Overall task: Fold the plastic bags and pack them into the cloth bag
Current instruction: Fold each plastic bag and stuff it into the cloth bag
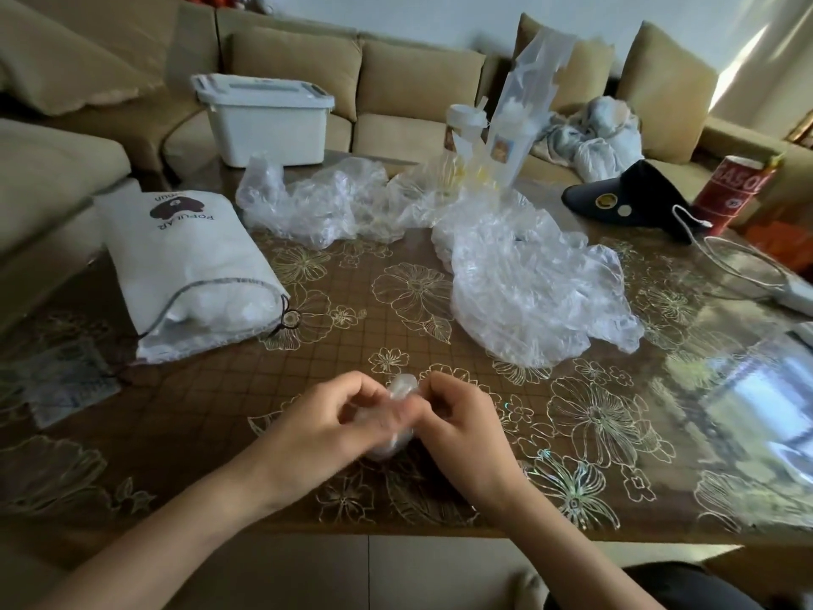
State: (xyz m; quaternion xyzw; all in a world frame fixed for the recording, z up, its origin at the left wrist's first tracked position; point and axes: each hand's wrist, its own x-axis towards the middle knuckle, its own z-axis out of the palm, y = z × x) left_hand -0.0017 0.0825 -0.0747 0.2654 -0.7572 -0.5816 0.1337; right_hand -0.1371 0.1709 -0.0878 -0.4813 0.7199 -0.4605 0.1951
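Note:
Over the near middle of the table, my left hand (327, 422) and my right hand (457, 422) both pinch a small, tightly folded clear plastic bag (402, 387), fingers curled round it from either side. The white cloth drawstring bag (184, 266) lies on its side at the left, mouth facing me, with pale folded bags inside. A crumpled heap of clear plastic bags (523, 284) lies right of centre. More loose clear bags (325, 204) stretch across the far middle.
The table (594, 433) has a glossy flowered cover. At the back stand a white lidded bin (268, 121), two cups in a clear carrier (497, 129), a black cap (633, 200), a red tin (732, 189) and a white cable (748, 266). Beige sofas surround the table.

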